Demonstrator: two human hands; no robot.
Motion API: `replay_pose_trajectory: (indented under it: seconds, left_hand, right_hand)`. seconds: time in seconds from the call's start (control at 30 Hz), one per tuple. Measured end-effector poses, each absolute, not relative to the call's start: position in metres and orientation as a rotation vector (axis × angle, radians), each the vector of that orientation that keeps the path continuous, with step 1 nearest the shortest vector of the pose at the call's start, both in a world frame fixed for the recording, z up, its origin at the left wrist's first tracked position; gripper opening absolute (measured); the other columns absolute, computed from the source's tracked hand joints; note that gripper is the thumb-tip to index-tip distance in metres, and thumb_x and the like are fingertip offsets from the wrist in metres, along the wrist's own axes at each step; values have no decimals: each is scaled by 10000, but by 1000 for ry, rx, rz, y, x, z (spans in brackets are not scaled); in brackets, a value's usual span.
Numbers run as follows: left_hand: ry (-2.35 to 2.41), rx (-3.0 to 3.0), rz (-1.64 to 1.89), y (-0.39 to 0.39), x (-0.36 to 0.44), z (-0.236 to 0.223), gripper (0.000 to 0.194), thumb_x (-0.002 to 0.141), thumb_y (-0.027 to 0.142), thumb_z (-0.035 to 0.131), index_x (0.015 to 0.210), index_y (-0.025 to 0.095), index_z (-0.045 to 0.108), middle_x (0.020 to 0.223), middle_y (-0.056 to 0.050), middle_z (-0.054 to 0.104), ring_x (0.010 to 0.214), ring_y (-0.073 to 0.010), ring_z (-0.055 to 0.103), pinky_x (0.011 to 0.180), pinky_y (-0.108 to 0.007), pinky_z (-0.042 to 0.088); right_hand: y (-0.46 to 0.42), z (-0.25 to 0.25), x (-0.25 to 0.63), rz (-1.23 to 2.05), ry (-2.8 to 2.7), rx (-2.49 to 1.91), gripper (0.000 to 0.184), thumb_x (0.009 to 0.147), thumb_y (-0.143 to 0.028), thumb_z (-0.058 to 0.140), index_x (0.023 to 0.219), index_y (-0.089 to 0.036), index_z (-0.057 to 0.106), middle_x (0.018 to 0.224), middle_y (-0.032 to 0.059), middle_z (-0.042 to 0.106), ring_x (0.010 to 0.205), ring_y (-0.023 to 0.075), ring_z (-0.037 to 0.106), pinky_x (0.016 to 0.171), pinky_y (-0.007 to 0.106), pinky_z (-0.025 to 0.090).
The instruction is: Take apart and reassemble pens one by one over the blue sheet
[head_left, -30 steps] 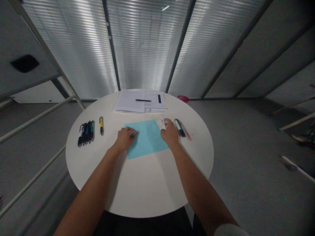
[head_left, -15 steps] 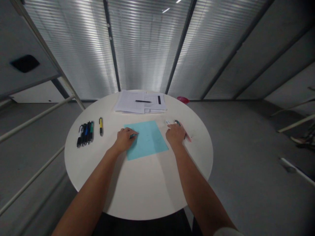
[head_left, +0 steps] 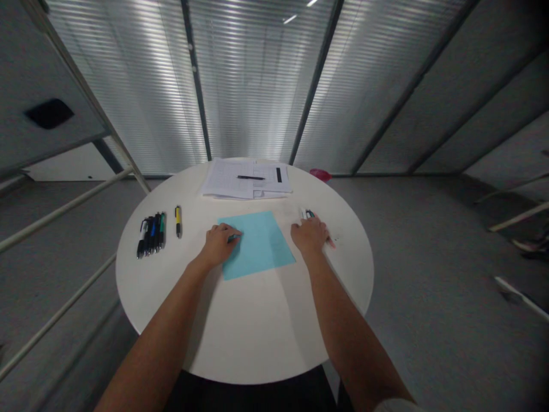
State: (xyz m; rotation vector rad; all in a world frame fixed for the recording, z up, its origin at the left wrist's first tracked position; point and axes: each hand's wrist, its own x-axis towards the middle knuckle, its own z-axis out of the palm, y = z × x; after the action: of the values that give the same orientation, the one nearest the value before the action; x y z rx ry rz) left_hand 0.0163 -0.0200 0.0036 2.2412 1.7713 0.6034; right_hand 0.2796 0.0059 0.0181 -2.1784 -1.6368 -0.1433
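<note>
Far left of the blue paper sheet [head_left: 257,246] lies a row of pens [head_left: 150,236], with a yellow pen [head_left: 177,221] just beside it, both lying lengthwise away from the person. At the sheet's left edge, the left hand [head_left: 218,246] curls its fingers together, pinching a pen [head_left: 234,237] whose teal end pokes out over the sheet, pointing right, its long axis lying roughly across the sheet; the rest is hidden in the hand. Right of the sheet, the right hand [head_left: 309,236] rests palm-down over a few pens [head_left: 307,214] and a pink item [head_left: 330,243]; whether it grips them cannot be told. Beyond the sheet lie stacked papers [head_left: 227,178] with a black pen [head_left: 251,177] on top.
</note>
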Motion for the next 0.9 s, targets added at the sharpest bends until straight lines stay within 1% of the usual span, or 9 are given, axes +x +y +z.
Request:
replay_pose_trajectory:
  seconds: [0.2,0.4,0.5,0.6,0.7,0.83,0.9]
  left_hand:
    - [1771,2245,610,-20,15,1,267,836,333,533,1040,315,703,1086,-50,636,1011,-247,551,918,-415,400]
    - [1782,2237,610,-22,15,3,273,840,332,522,1043,308,704,1093,-54,640,1022,-248,550,926,-407,400]
    - [1772,2238,627,-21,14,2,269,838,335,525,1034,307,707,1083,-53,640,1010,-247,553,924,-411,403]
    - [1755,2241,633,-20,13,1,267,835,329,530,1031,307,710,1075,-53,642,1002,-244,556,921,-411,409]
    - [1742,2242,643,-19,14,1,264,836,310,525,1018,294,716,1061,-55,648,991,-234,562,925,-398,408]
    - [1750,2243,696,-22,14,8,283,848,298,491,1022,283,714,1034,-53,646,978,-224,556,905,-373,412]
    - [1863,2206,774,-24,11,13,298,844,272,478,1028,277,712,1028,-59,639,980,-231,546,902,-380,405]
  right_hand:
    - [7,18,282,-96,-1616,-2181,352,805,-269,458,1004,-98,693,1172,217,556,1122,362,462,918,527,347]
    - [7,16,281,-112,-1628,-2163,354,806,-271,453,980,-86,700,1196,216,549,1121,373,454,916,532,339]
    - [7,18,279,-109,-1603,-2157,343,800,-260,461,989,-96,695,1231,202,530,1140,367,436,931,527,319]
    - [6,21,275,-119,-1578,-2094,332,794,-236,469,1027,-132,683,1242,167,525,1149,347,417,943,518,302]
    - [4,24,268,-116,-1643,-1932,332,806,-203,466,1069,-180,666,1188,120,549,1146,303,415,965,479,294]
    - [3,20,253,51,-1871,-1666,275,809,-171,490,993,-212,690,1071,77,580,1039,223,485,960,374,341]
    - [5,15,247,176,-1942,-1578,242,809,-154,502,923,-216,707,993,59,597,979,190,520,947,328,365]
